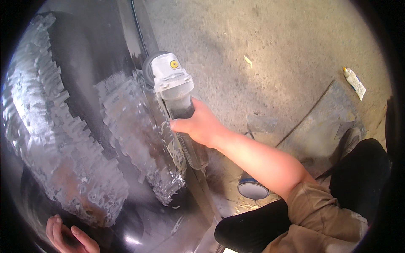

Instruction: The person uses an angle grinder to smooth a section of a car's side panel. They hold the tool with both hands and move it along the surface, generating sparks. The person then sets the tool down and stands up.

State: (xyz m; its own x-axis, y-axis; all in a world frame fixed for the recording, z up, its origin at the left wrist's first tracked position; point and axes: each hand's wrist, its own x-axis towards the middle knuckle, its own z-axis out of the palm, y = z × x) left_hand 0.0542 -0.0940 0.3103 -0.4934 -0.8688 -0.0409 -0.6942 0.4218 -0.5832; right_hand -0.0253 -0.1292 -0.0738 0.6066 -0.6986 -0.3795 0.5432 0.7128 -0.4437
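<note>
My right hand (201, 123) is closed round the grey body of an angle grinder (174, 82), which has a light metal head with a yellow button. The grinder's round disc side faces the edge of a dark, glossy car body panel (82, 46); whether it touches cannot be made out. Bare, scraped metal shows in a long patch (36, 122) on the left and a shorter patch (133, 120) beside the grinder, both with brownish areas. At the lower left my left hand (69, 239) is open by the panel, thumb apart from the loosely bent fingers, nothing in it.
Concrete floor (270, 46) lies right of the panel. On it are a white tube with a yellow cap (354, 83), a yellowish scrap (248, 61) and a grey flat sheet (322, 111). A round, dark-rimmed object (253, 189) sits under my right forearm, near my dark-clad knee (253, 225).
</note>
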